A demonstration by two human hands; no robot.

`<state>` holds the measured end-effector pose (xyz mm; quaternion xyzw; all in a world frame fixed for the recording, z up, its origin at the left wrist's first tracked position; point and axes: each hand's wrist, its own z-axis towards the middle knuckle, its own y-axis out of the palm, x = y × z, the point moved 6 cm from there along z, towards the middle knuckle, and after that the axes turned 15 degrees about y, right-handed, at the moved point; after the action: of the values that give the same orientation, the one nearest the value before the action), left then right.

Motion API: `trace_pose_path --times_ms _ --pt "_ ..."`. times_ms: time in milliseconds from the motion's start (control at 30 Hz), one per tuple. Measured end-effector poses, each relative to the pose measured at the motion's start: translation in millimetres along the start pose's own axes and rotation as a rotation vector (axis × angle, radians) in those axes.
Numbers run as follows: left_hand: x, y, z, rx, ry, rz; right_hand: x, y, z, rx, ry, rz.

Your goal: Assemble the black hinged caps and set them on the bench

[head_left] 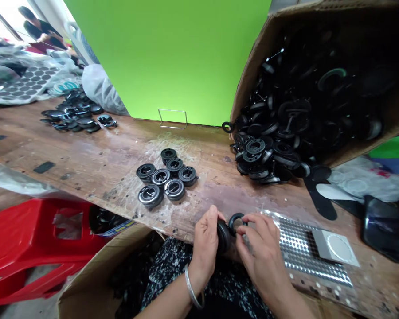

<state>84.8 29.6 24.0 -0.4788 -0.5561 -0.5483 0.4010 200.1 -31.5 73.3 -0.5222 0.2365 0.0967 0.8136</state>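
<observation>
My left hand (pixel 206 241) is closed around a black round part (pixel 223 237) at the table's front edge, its thumb and fingers at the rim. Just to the right, my right hand (pixel 261 243) pinches a small black ring (pixel 235 221) close against that part. Whether the ring is joined to the part I cannot tell. Further back on the left, several black round pieces (pixel 160 177) lie grouped on the wooden table. A silver bangle (pixel 190 288) circles my left wrist.
A cardboard box (pixel 252 57) tipped on its side spills black parts (pixel 262 155) at the right. A green panel (pixel 186 57) stands behind. A silver dotted sheet (pixel 302 243) and a phone (pixel 384 228) lie right. A red stool (pixel 36 248) stands left; a person (pixel 41 31) sits far back.
</observation>
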Motion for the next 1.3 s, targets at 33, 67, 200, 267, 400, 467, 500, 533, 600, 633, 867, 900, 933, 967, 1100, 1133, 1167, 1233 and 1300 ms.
trace_pose_path --times_ms 33,67,200,267,400,467,500,533,600,633,867,900,933,967,1100,1133,1167,1233,1300 --pt "-0.2 -0.4 0.5 0.006 -0.007 -0.014 -2.1 0.8 -2.8 -0.008 -0.03 -0.003" --pt "0.0 -0.8 1.5 0.008 -0.011 -0.025 -5.0 2.0 -6.6 -0.005 -0.069 -0.018" --pt "5.3 -5.0 9.2 0.022 -0.003 -0.01 -13.4 12.9 -24.3 0.012 -0.175 -0.154" --pt "5.1 -7.1 11.3 0.042 -0.063 -0.045 -11.3 14.2 -28.3 -0.016 -0.181 -0.119" --pt "-3.3 -1.7 5.6 0.032 -0.273 -0.229 17.2 -1.0 -10.2 -0.071 0.076 0.223" --pt "-6.2 1.9 2.4 0.019 -0.306 -0.284 38.5 -4.1 5.4 -0.095 0.324 0.382" --pt "-7.6 2.5 1.3 0.023 -0.309 -0.299 45.1 -1.0 12.3 -0.141 0.419 0.451" --pt "-8.9 2.2 0.6 0.031 -0.308 -0.309 47.6 4.7 18.3 -0.205 0.482 0.517" --pt "-11.1 0.1 -0.3 0.029 -0.314 -0.329 41.8 21.0 27.2 -0.369 0.532 0.618" --pt "-11.6 -1.8 -0.5 0.012 -0.322 -0.339 35.4 29.1 30.3 -0.436 0.536 0.651" --pt "16.6 -70.9 8.3 0.001 0.026 0.048 -41.2 44.1 60.7 -0.269 0.071 0.411" --pt "25.7 -83.3 8.6 0.003 0.169 0.224 -57.1 47.8 63.9 -0.243 -0.054 0.299" --pt "32.8 -92.3 7.5 -0.012 0.296 0.408 -71.7 53.4 66.5 -0.223 -0.146 0.185" --pt "36.6 -98.4 5.7 -0.034 0.395 0.579 -84.7 60.8 69.2 -0.215 -0.198 0.076" --pt "28.1 -107.7 0.4 -0.074 0.549 0.954 -121.6 95.1 77.9 -0.353 -0.18 -0.235" --pt "24.4 -108.6 0.3 -0.06 0.557 0.984 -127.5 100.8 79.4 -0.393 -0.168 -0.273" --pt "21.2 -109.4 0.4 -0.043 0.563 1.003 -132.0 104.8 80.9 -0.424 -0.167 -0.298" --pt "16.3 -110.1 1.1 -0.026 0.576 1.019 -135.5 109.8 84.7 -0.46 -0.173 -0.326" --pt "13.1 -110.7 1.8 -0.036 0.59 1.016 -132.7 114.6 88.5 -0.502 -0.181 -0.355"
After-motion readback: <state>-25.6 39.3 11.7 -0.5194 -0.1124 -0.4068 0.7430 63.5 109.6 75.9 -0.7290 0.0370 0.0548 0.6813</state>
